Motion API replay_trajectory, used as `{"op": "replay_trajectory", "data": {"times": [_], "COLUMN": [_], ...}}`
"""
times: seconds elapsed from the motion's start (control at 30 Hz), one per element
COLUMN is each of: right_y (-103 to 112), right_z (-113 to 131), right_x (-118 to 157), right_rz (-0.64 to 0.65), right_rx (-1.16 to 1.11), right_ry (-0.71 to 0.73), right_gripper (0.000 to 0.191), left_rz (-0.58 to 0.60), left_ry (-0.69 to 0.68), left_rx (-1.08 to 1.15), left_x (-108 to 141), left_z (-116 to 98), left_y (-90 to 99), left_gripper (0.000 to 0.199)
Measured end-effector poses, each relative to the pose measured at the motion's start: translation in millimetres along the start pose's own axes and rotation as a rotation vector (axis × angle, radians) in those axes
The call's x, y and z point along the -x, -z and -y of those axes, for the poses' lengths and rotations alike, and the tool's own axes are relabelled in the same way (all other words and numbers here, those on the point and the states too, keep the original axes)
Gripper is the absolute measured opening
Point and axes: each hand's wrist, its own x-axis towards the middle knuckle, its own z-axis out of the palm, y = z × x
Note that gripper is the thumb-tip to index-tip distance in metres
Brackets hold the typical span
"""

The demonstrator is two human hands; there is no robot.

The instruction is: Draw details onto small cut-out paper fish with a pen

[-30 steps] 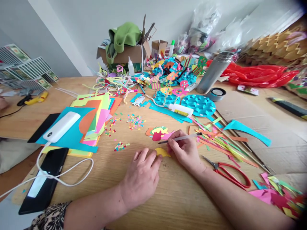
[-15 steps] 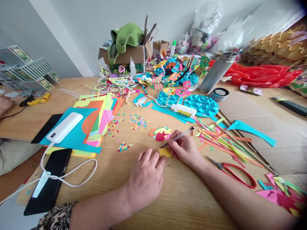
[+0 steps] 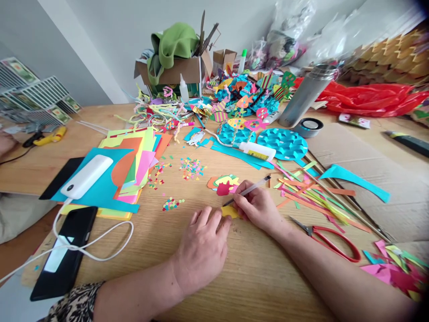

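My right hand is closed around a slim pen with a clear barrel. The pen's dark point touches the upper edge of a yellow paper cutout lying on the table. My left hand lies palm down with fingers apart, its fingertips on the left part of that cutout; the rest is partly under the right fingers. Just beyond is a small pile of fish-shaped paper cutouts, a dark pink one on top. Red-handled scissors lie beside my right forearm.
Colored paper sheets with a white power bank and a black phone lie left. Confetti bits, a glue bottle, paper strips and a steel flask surround the work. Another person's arm shows far left.
The view has shifted slightly. Both hands keep nearly the same place on the yellow cutout, and the pen point stays at its upper edge.
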Motion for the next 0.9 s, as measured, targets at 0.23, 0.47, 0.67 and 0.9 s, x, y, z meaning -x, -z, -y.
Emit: {"op": "replay_trajectory", "data": {"times": [0.23, 0.47, 0.67, 0.9], "right_y": [-1.2, -1.6, -0.7, -0.7], "right_z": [0.4, 0.9, 2.5, 2.8], "right_x": [0.3, 1.2, 0.7, 1.1], "right_rz": [-0.005, -0.004, -0.007, -0.011], "right_rx": [0.003, 0.014, 0.023, 0.019], "right_ry": [-0.003, -0.003, -0.012, -0.012], "right_gripper": [0.013, 0.014, 0.013, 0.014], "left_rz": [0.002, 0.006, 0.007, 0.006], "left_ry": [0.000, -0.004, -0.001, 0.000], "left_rx": [0.006, 0.013, 0.015, 0.007], "left_x": [1.0, 1.1, 0.2, 0.1], "left_z": [-0.1, 1.2, 1.3, 0.3], "left_y": [-1.8, -2.4, -3.3, -1.6], "left_gripper": [0.038, 0.039, 0.037, 0.036]}}
